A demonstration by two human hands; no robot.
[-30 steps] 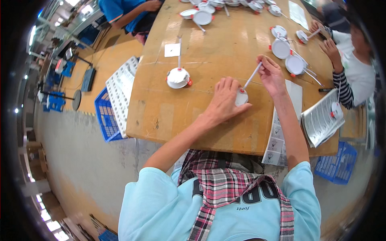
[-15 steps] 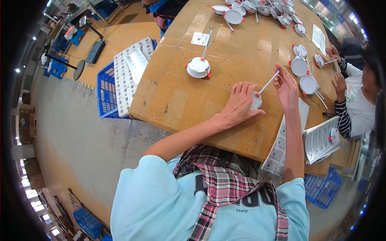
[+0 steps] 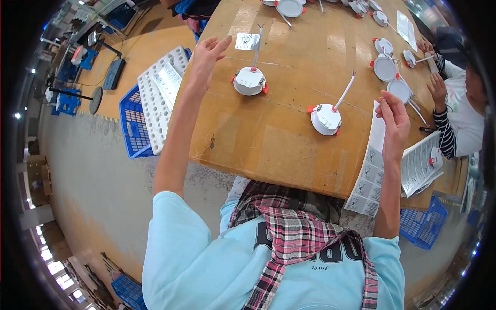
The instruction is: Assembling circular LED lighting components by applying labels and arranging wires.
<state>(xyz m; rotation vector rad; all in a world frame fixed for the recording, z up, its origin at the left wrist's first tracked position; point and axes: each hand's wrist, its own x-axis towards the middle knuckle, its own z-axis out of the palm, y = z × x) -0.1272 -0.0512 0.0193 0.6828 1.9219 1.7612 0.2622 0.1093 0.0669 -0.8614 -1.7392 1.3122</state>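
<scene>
Two white round downlights with red spring clips are lying face down on the table in front of me. The left downlight (image 3: 249,82) has its white cable pointing away, beside a small printed label (image 3: 247,41). The right downlight (image 3: 326,120) has its cable slanting up to the right, untouched by either hand. My left hand (image 3: 205,58) is raised just left of the label, fingers loosely bent and apart, with nothing seen in them. My right hand (image 3: 394,121) hovers by the upper end of a printed label sheet (image 3: 366,181), fingers half curled and holding nothing I can see.
More downlights (image 3: 385,67) lie on the brown table (image 3: 284,150), at right and far side. A stack of printed sheets (image 3: 411,175) is on the right. A co-worker (image 3: 454,119) sits there. Left of the table stands a blue crate (image 3: 133,121) with a perforated white board (image 3: 155,98).
Both hands have let go of the right downlight and its cable. My left hand has swung up and left towards the label; my right hand has shifted right and nearer. The view has shifted.
</scene>
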